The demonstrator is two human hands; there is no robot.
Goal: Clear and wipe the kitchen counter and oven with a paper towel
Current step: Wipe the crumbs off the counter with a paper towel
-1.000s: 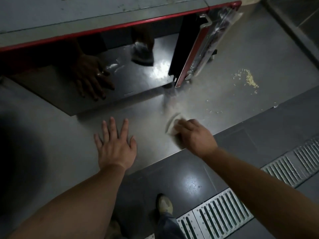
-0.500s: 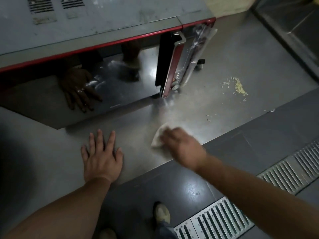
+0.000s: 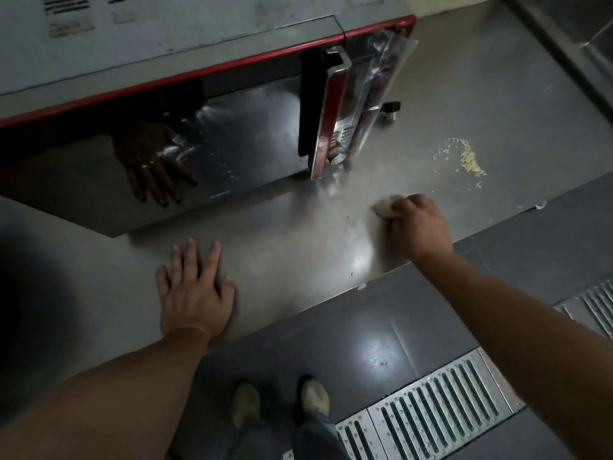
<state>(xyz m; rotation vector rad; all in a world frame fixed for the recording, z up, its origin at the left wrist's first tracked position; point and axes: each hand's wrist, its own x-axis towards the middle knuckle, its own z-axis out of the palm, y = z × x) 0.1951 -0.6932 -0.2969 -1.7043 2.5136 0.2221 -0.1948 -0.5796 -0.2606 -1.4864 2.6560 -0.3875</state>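
My right hand (image 3: 416, 227) presses a crumpled white paper towel (image 3: 384, 206) onto the steel counter (image 3: 298, 247), just in front of the oven's control panel. My left hand (image 3: 194, 287) lies flat, fingers spread, on the counter near its front edge. The grey oven with red trim (image 3: 199, 54) stands at the back; its dark glass door (image 3: 232, 141) mirrors my left hand. A pile of pale crumbs (image 3: 467, 159) lies on the counter to the right of the oven, beyond the towel.
The counter's front edge runs diagonally from lower left to upper right. Below it are dark floor tiles, a metal drain grate (image 3: 441, 396) and my two shoes (image 3: 278, 403). A small scrap (image 3: 361, 286) sits at the counter edge. A steel ledge (image 3: 570, 34) borders the far right.
My right hand has swept the towel to the right along the counter, toward the crumbs. My left hand stays flat in the same spot; the camera view has shifted slightly.
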